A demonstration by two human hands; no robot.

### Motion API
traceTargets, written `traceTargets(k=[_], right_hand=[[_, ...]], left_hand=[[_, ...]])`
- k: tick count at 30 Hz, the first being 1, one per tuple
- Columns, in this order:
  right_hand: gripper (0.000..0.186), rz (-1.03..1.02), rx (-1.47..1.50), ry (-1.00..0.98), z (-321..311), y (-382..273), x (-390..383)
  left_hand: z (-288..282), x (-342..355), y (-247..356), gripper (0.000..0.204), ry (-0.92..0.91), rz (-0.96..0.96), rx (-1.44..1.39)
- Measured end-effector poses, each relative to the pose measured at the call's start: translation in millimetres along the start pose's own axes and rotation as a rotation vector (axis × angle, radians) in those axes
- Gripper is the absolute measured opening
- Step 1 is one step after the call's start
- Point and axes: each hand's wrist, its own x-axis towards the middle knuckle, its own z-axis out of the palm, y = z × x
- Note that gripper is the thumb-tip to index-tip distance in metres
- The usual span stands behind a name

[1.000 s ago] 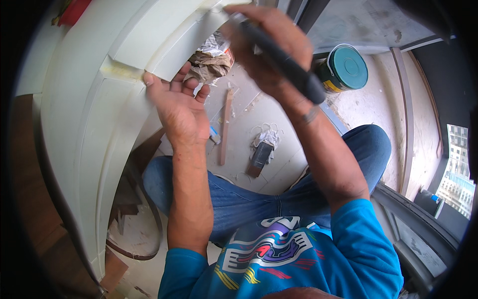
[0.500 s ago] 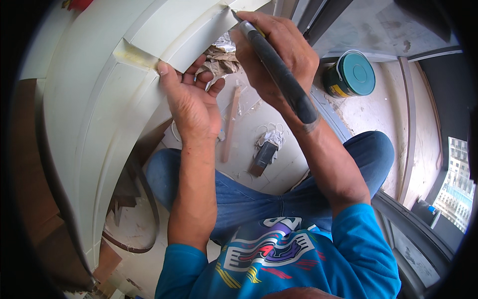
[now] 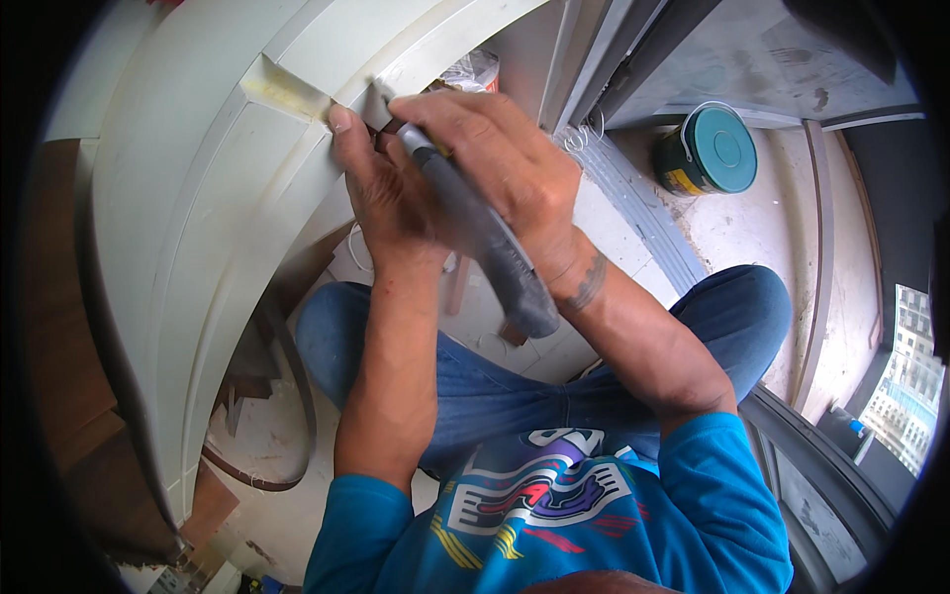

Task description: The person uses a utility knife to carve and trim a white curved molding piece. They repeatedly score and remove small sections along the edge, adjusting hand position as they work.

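A curved white panel (image 3: 223,198) with a moulded edge fills the left side, and a recess (image 3: 287,91) with yellowish residue is cut into it. My left hand (image 3: 396,203) is at the panel's edge, its thumb pressed on the face just below the recess; its other fingers are mostly hidden. My right hand (image 3: 510,158) is wrapped round a utility knife (image 3: 485,238) with a thick dark handle. The blurred blade lies against the panel's lower edge, a little right of my left thumb. Both hands are close together, the right partly covering the left.
A green lidded bucket (image 3: 720,148) stands at the right beyond a grey metal door track (image 3: 638,203). A brown edging strip (image 3: 309,416) loops below the panel. A wooden strip (image 3: 459,285) lies on the floor between my legs. Crumpled plastic (image 3: 473,71) shows behind the panel.
My right hand has drawn the knife down and left along the panel edge, close to my left thumb. My left hand keeps its place on the edge; the view has shifted slightly.
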Motion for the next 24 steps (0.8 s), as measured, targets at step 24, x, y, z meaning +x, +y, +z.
traceTargets(k=[24], right_hand=[[0.030,-0.096,-0.205,0.161,-26.0,60.3,23.9]], left_hand=[[26.3,-6.2,-2.5,0.079,0.224,0.144,0.401]])
